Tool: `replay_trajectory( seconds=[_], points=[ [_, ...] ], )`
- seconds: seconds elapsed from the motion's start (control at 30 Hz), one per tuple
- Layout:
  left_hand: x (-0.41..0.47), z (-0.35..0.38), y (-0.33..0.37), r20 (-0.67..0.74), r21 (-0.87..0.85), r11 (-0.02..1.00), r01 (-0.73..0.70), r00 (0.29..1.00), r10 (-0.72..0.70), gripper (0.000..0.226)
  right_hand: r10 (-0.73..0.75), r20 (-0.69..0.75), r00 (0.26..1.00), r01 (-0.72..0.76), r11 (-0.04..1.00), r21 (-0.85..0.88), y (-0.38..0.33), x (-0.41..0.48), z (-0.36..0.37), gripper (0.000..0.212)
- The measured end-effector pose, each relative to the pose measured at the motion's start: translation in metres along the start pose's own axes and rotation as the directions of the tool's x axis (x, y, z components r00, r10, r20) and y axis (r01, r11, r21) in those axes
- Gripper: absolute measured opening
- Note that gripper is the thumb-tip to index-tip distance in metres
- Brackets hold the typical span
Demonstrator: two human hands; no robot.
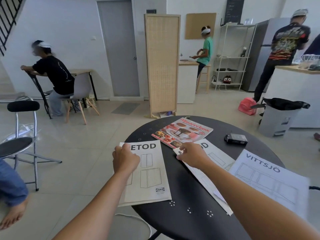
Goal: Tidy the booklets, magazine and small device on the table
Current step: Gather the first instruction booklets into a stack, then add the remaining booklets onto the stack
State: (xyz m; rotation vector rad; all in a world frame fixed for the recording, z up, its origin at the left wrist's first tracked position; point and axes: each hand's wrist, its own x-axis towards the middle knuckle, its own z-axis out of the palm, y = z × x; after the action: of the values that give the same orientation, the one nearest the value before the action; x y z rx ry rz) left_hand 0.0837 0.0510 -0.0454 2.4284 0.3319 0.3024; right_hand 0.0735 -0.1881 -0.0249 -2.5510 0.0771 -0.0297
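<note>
Both hands (126, 159) rest on booklets (150, 172), device (236, 139) well apart

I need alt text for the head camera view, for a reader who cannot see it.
A person's left hand and right hand each grip the top of a booklet on a round black table: the left booklet hangs over the table edge, the right booklet lies partly under a magazine. A third booklet and a small black device lie to the right.

Left hand (125, 159) and right hand (191, 154) each pinch a booklet on the round table (181, 215).
</note>
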Motion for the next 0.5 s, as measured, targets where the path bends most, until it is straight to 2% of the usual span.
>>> replay_trajectory(
  seconds=[0.2, 0.3, 0.4, 0.5],
  points=[
    [-0.03, 0.02, 0.045, 0.098, -0.064, 0.996, -0.056, 0.993, 0.062, 0.037, 0.079, -0.032, 0.996, -0.081, 0.994, -0.072, 0.048, -0.019, -0.04, 0.042],
    [-0.05, 0.034, 0.064, 0.203, -0.095, 0.995, -0.037, 0.978, 0.056, 0.012, 0.117, -0.024, 0.993, -0.119, 0.985, -0.125, 0.071, -0.03, -0.049, 0.044],
    [-0.071, 0.048, 0.082, 0.343, -0.093, 0.996, -0.013, 0.938, 0.044, 0.013, 0.13, -0.011, 0.991, -0.129, 0.973, -0.191, 0.087, -0.038, -0.05, 0.048],
    [-0.086, 0.059, 0.094, 0.413, -0.137, 0.989, 0.051, 0.91, 0.01, 0.004, 0.166, -0.044, 0.985, -0.172, 0.941, -0.29, 0.097, -0.044, -0.047, 0.048]
  ],
)
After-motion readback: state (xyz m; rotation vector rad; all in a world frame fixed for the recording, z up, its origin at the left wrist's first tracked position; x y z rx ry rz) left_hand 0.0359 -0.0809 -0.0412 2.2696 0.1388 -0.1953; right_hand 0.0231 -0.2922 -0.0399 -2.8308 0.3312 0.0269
